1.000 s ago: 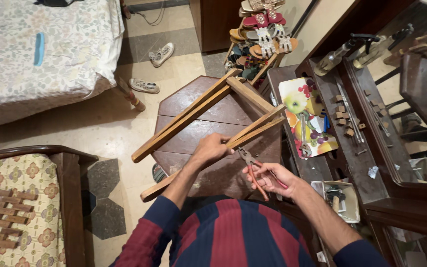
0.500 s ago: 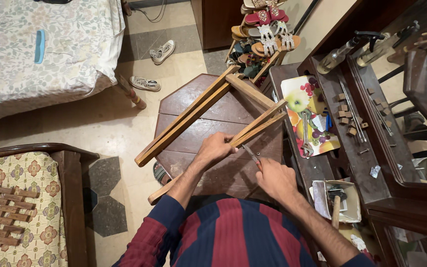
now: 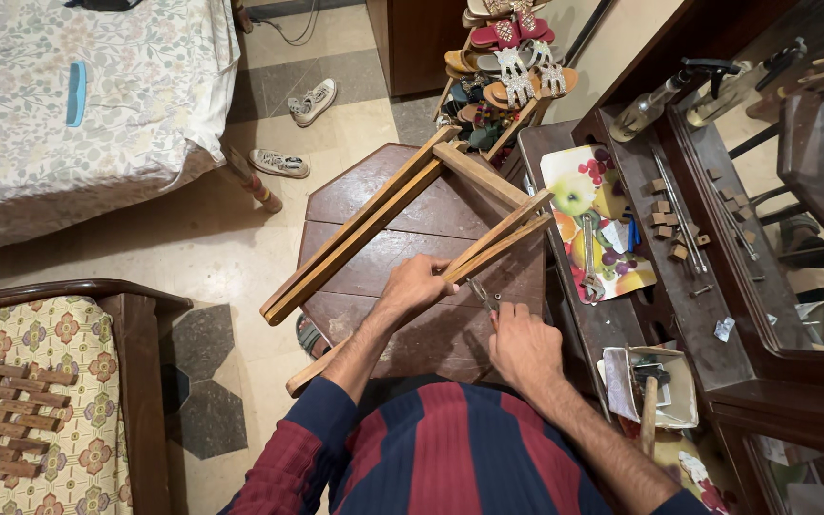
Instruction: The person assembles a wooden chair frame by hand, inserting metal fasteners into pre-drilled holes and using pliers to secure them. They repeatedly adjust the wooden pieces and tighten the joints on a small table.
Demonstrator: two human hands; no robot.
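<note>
On the dark octagonal table (image 3: pixel 374 205) lies a wooden frame (image 3: pixel 383 215), the left hand (image 3: pixel 419 283) closed around its nearer slats while the right hand (image 3: pixel 524 343) grips pliers (image 3: pixel 481 292) against them, a fruit-patterned tray (image 3: pixel 595 219) and a hammer (image 3: pixel 650 410) lying right of the table.

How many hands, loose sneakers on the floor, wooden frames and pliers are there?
hands: 2, left hand and right hand
sneakers: 2
wooden frame: 1
pliers: 1
total: 6
</note>
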